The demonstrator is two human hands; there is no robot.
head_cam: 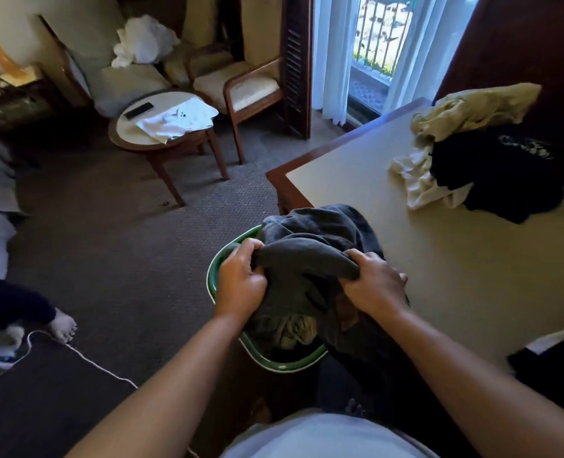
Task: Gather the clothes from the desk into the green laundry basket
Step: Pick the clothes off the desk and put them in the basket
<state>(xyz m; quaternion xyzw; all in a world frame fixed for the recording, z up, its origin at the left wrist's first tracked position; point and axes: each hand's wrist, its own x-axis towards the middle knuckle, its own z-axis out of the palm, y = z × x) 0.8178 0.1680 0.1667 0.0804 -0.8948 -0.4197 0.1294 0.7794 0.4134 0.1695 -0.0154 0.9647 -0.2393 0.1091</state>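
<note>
A green laundry basket (215, 269) stands on the carpet beside the desk (366, 180). A dark grey garment (310, 239) is bunched over the basket's top. My left hand (241, 279) grips its left side and my right hand (373, 285) grips its right side, just above the basket. Other clothes lie deeper in the basket, half hidden. On the desk at the right lie a cream garment (465, 110) and a black garment (498, 173), touching each other. Another dark item (551, 361) lies at the desk's near right edge.
A round side table (161, 127) with white cloth and a dark remote stands at the back left, with two wooden armchairs (247, 87) behind it. Another person's foot (62, 325) and a white cord lie on the carpet at the left. Curtains hang at a window behind the desk.
</note>
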